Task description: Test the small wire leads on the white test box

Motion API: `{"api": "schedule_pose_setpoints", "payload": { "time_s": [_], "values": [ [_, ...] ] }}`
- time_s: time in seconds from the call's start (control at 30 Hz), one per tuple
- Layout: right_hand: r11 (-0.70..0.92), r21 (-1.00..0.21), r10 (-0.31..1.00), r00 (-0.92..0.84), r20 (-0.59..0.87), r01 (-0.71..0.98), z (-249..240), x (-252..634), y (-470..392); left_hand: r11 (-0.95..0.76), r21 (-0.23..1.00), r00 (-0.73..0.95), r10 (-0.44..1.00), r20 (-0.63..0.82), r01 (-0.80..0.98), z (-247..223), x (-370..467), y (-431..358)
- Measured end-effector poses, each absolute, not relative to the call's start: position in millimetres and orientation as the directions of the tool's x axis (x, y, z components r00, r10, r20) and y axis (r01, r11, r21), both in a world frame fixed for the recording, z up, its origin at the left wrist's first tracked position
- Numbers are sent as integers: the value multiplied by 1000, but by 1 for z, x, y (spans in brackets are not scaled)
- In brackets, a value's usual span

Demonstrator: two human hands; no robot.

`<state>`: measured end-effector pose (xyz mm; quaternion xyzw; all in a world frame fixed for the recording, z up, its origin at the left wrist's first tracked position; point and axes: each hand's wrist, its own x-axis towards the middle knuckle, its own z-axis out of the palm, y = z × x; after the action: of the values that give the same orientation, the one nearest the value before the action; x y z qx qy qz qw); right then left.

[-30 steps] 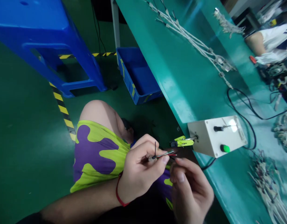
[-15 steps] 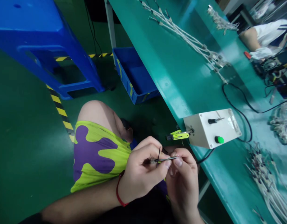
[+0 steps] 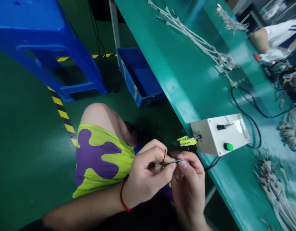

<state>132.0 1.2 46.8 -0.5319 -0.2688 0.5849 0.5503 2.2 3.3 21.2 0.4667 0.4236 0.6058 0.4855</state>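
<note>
My left hand (image 3: 148,176), with a red cord round its wrist, pinches a thin cable whose stripped end shows thin wires (image 3: 173,161). One dark wire sticks up apart from the others. The thumb and forefinger of my right hand (image 3: 190,179) are closed on the far tips of these wires. Most of the cable is hidden in my left palm. Just beyond my hands, a white box (image 3: 221,133) with a green knob and a black switch stands at the table edge. A yellow-green clip-like tool (image 3: 185,141) juts from its side.
On the green table (image 3: 176,64) lie a bundle of white cables (image 3: 196,41) and another cable bundle (image 3: 273,189) at right. A blue bin (image 3: 138,99) sits below the table edge, a blue stool (image 3: 59,38) at left. Across the table, a person's gloved hand (image 3: 271,55) is near machinery.
The table and box sit slightly farther right in view. My hands keep nearly the same pinch, with the right fingertips shifted very slightly. The person across the table has moved a little.
</note>
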Motion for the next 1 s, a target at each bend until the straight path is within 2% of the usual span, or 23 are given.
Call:
{"api": "schedule_pose_setpoints", "payload": {
  "time_s": [0.43, 0.7, 0.87, 1.0],
  "values": [
    [-263, -876, 940, 95, -327, -404, 44, 137, 6, -146, 971, -82, 988, 133, -189, 18, 3, 8],
    [-149, -896, 940, 221, -260, -418, 42, 138, 8, -154, 967, -153, 980, 125, -202, 13, 2, 5],
    [-303, -797, 896, 130, -425, -522, 33, 134, 17, -67, 963, -179, 984, 19, -263, 9, 5, 8],
    [-279, -814, 883, 197, -426, -509, 33, 132, 24, -44, 951, -167, 986, -8, -305, 10, 6, 11]
  ]
}}
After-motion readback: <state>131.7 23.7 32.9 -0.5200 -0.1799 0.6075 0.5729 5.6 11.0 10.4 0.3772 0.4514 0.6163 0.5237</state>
